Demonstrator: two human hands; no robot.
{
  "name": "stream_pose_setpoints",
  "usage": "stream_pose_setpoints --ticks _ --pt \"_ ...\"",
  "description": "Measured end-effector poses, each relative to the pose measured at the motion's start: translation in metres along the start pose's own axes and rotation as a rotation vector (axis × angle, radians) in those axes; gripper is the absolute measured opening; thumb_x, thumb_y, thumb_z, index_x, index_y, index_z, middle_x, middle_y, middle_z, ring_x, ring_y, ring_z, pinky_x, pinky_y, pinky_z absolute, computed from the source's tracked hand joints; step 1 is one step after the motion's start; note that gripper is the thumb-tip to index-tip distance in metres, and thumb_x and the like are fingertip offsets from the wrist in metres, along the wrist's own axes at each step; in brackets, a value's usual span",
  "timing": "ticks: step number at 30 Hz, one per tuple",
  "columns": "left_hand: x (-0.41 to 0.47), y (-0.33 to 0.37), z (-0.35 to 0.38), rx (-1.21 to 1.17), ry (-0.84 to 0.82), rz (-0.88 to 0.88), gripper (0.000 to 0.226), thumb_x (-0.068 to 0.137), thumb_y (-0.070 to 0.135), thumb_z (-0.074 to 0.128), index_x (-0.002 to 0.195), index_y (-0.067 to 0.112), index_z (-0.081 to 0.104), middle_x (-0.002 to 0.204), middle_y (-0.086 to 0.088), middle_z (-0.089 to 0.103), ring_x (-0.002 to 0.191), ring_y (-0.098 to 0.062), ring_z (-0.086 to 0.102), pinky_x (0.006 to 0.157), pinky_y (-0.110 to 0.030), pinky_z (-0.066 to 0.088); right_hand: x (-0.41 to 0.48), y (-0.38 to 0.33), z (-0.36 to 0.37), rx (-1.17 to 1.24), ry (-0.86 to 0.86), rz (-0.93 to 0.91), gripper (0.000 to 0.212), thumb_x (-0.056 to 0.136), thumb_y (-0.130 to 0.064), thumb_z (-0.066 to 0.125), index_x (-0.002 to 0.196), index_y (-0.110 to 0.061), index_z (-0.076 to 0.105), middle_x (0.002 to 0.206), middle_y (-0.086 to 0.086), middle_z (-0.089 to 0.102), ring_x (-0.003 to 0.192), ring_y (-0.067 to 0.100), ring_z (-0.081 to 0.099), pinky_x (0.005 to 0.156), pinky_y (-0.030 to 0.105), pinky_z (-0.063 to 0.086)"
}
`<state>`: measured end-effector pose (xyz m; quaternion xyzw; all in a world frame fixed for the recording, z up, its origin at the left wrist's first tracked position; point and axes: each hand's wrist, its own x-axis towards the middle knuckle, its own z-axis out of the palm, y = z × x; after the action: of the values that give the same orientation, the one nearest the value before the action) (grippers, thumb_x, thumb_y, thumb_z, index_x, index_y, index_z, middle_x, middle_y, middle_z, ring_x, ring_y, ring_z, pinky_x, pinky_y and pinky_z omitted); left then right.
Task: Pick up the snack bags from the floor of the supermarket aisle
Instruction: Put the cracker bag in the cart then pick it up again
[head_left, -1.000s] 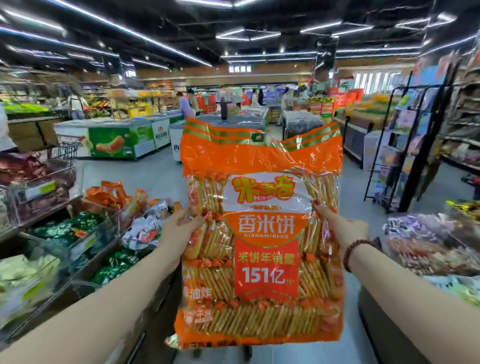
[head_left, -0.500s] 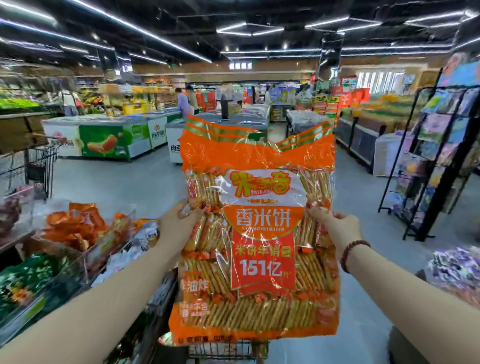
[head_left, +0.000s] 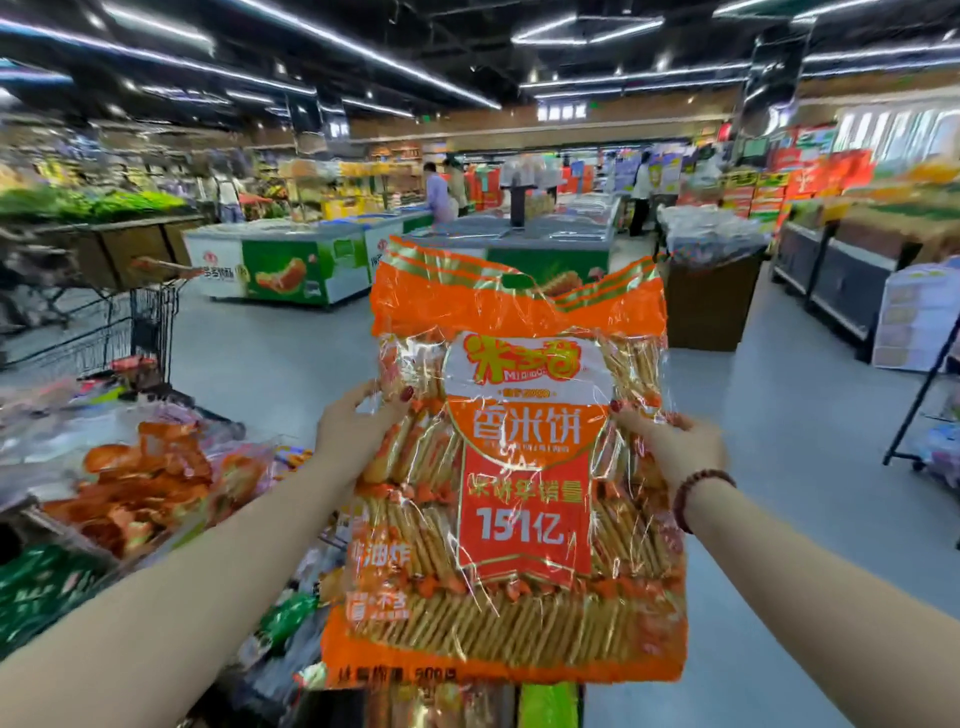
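Snack bag: a large orange-and-clear snack bag (head_left: 519, 519) of stick-shaped rice crackers is held upright in mid-air at centre view, off the floor (head_left: 779, 415), printed face turned to the camera.
Bag print: a white oval with a yellow logo is seen near the top and a red panel reading "151亿" below it. An orange band with gold-green stripes runs across the top, with a hang-hole cut in it.
Left hand: the bag's left edge is gripped at about mid-height by the left hand (head_left: 358, 431). The thumb is laid on the front with a red nail visible, and the other fingers are hidden behind the bag.
Right hand: the right edge is pinched at much the same height by the right hand (head_left: 675, 447), thumb on the front, fingers curled round the edge.
Wrist: a dark red bead bracelet (head_left: 698, 493) is worn on the right wrist.
Arms: both are bare and stretched forward.
Left side: bins of orange packs (head_left: 135, 493) and green packs (head_left: 36, 587) are seen, blurred.
Cart: a wire shopping cart (head_left: 124, 332) is parked behind those bins.
Freezers: chest freezers (head_left: 291, 265) with green-and-white fronts are set across the aisle beyond the bag.
Right edge: a black rack (head_left: 924, 395) is partly in view, its contents too blurred to tell.
Background: shoppers (head_left: 436, 192) are seen far back near the freezers, with no detail readable.
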<state>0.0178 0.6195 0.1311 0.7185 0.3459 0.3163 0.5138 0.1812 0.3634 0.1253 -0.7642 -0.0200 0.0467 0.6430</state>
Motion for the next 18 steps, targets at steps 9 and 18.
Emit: stream_pose_setpoints --ticks 9,18 --pt "0.111 -0.023 0.007 0.043 0.018 -0.032 0.044 0.081 0.041 0.072 0.121 0.025 0.062 0.118 -0.014 0.065 0.106 -0.033 0.062 0.092 -0.04 0.052 0.079 -0.005 0.081 -0.11 -0.003 -0.002 0.08 0.06 -0.058 0.08 0.114 -0.002 0.061 0.088 0.011 0.065 0.087 0.034 0.064 0.078 0.045 0.055" --pt "0.24 -0.062 0.026 0.135 -0.058 -0.073 0.057 0.068 0.052 0.067 0.118 0.024 0.065 0.12 -0.006 0.064 0.109 -0.028 0.06 0.098 -0.042 0.048 0.157 0.003 0.169 -0.231 0.043 0.033 0.055 0.059 -0.059 0.08 0.08 -0.01 0.064 0.077 0.008 0.059 0.071 0.024 0.056 0.061 0.032 0.041"
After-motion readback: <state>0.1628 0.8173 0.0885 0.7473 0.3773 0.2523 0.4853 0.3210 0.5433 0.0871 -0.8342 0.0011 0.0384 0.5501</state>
